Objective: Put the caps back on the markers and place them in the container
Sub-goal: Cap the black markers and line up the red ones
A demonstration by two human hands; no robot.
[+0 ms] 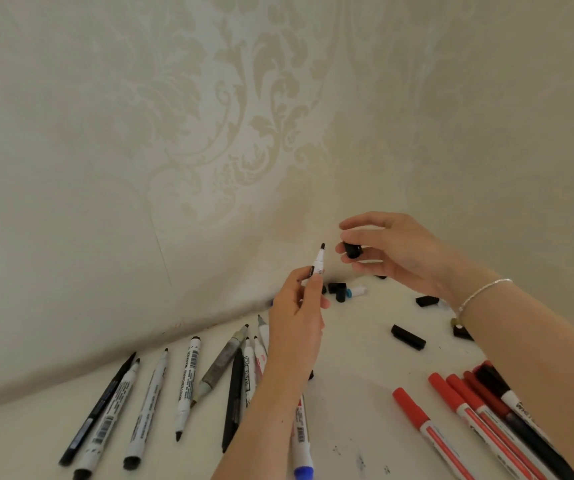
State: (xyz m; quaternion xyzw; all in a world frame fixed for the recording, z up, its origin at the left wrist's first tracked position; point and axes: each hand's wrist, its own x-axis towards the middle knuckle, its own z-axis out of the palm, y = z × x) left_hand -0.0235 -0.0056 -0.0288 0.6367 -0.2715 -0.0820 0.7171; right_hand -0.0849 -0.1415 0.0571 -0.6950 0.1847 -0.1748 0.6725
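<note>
My left hand (297, 313) holds a white marker (318, 263) upright above the table, its black tip bare and pointing up. Just right of that tip, my right hand (393, 251) pinches a black cap (353, 250) between thumb and fingers, a small gap from the tip. Several uncapped markers (188, 379) lie fanned out on the white table at the lower left. Several red-capped markers (465, 414) lie at the lower right, partly under my right forearm. No container shows in the view.
Loose black caps (407, 337) lie scattered on the table behind my hands, with a blue-ended piece (356, 291) near the wall. A blue-capped marker (302, 455) lies under my left forearm. A patterned cream wall (244, 133) rises close behind the table.
</note>
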